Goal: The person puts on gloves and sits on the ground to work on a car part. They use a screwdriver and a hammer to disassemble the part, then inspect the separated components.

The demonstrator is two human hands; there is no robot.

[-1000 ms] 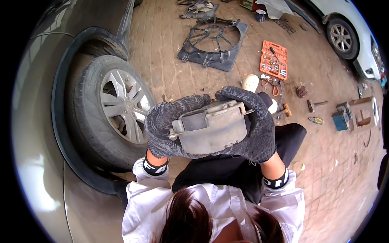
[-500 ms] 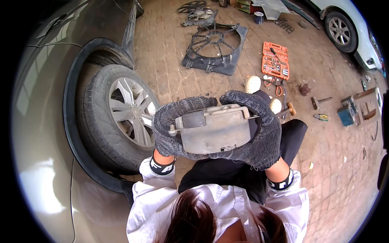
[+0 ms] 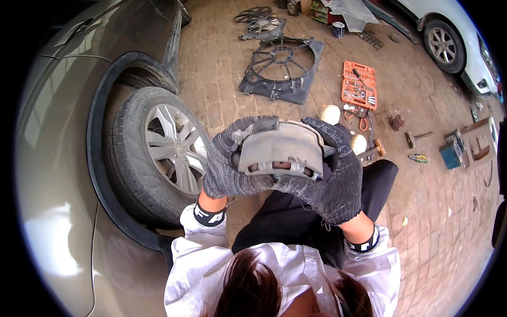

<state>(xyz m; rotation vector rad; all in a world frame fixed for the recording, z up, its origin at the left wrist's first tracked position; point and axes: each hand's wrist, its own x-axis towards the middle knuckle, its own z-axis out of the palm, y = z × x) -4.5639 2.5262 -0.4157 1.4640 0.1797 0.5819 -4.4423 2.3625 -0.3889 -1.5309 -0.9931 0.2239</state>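
Note:
Between both hands, over my lap, is a worn grey drum-shaped car part (image 3: 282, 148). Its curved casing has a row of slots along the lower edge, with reddish-brown material showing inside. A darker block sits at its upper left. My left hand (image 3: 227, 164), in a dark grey knitted glove, wraps round the left end. My right hand (image 3: 338, 174), gloved alike, grips the right end, its thumb side along the bottom. The part is tilted, and the palms hide its underside. To the left is the car wheel (image 3: 179, 145) with its silver rim.
The brown car body (image 3: 58, 185) borders the left side. On the brick floor ahead lie a black fan shroud (image 3: 303, 92), an orange tool case (image 3: 359, 84), a hammer (image 3: 417, 138), pliers (image 3: 418, 158) and a blue-grey box (image 3: 450, 155). A white car (image 3: 475, 53) stands at the far right.
The car part has been raised slightly and rotated in my hands, so its slotted lower edge now shows. Both hands still grip it. The view has shifted a little.

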